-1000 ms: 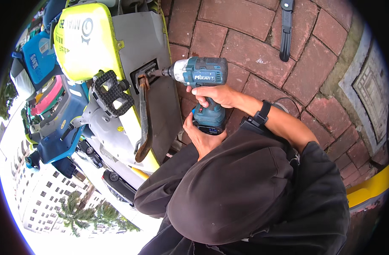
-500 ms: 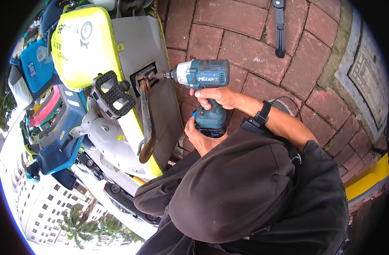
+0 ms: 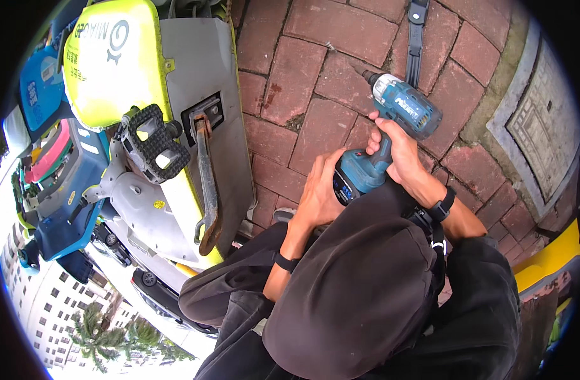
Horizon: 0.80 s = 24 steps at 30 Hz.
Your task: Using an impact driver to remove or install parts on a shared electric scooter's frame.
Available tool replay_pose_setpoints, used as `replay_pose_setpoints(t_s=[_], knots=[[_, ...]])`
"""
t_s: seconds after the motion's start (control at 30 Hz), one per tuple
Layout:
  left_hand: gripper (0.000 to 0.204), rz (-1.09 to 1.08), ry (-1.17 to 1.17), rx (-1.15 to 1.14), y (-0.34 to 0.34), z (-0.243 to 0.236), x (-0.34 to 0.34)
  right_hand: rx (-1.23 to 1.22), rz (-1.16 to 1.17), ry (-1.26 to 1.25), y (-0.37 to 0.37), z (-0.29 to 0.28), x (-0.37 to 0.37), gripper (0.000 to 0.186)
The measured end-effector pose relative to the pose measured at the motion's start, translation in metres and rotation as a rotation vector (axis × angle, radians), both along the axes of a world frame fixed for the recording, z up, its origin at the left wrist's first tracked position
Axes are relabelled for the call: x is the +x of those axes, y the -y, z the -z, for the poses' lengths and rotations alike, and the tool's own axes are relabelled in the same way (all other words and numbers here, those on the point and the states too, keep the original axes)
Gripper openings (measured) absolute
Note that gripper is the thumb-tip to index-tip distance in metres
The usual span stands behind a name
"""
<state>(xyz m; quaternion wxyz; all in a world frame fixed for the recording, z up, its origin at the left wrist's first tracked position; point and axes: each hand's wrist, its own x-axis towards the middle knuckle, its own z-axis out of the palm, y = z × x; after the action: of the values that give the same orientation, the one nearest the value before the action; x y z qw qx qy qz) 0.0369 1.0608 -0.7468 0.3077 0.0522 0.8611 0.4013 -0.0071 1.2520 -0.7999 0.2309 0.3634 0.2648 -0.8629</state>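
Red brick paving (image 3: 302, 57) is spreading out below us, and a lime-and-grey vehicle (image 3: 204, 50) is filling our left side. We are holding the teal power driver (image 3: 407, 107) over the bricks, well apart from the vehicle, its nose pointing away and to the left. Our right hand (image 3: 404, 152) is wrapping its grip round the handle; our left hand (image 3: 321, 187) is cupping the battery (image 3: 348, 190), though how firmly we cannot tell. A rusty stand (image 3: 209, 177) is hanging at the recessed bracket (image 3: 217, 109), with a black pedal (image 3: 155, 144) just beside it. Near the driver, a narrow black part (image 3: 416, 44) is lying on the bricks. We are judging this a tool-handling step, clear of the bracket; working there would be calling for swinging the nose left and lining it up squarely, both hands steadying.
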Motion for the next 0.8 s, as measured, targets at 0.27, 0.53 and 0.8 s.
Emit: replay_pose_setpoints(t_s=[0.27, 0.53, 0.8], knots=[[0.098, -0.192, -0.288, -0.341, -0.011, 0.007, 0.039, -0.273, -0.223, -0.284, 0.02, 0.025, -0.005, 0.025], [0.107, -0.38, -0.371, -0.666, 0.013, 0.0, 0.034, -0.428, -0.346, -0.515, 0.11, 0.034, -0.039, 0.017], [0.104, -0.452, -0.412, -0.708, 0.023, 0.004, 0.045, -0.509, -0.357, -0.484, 0.122, 0.035, -0.033, 0.015]])
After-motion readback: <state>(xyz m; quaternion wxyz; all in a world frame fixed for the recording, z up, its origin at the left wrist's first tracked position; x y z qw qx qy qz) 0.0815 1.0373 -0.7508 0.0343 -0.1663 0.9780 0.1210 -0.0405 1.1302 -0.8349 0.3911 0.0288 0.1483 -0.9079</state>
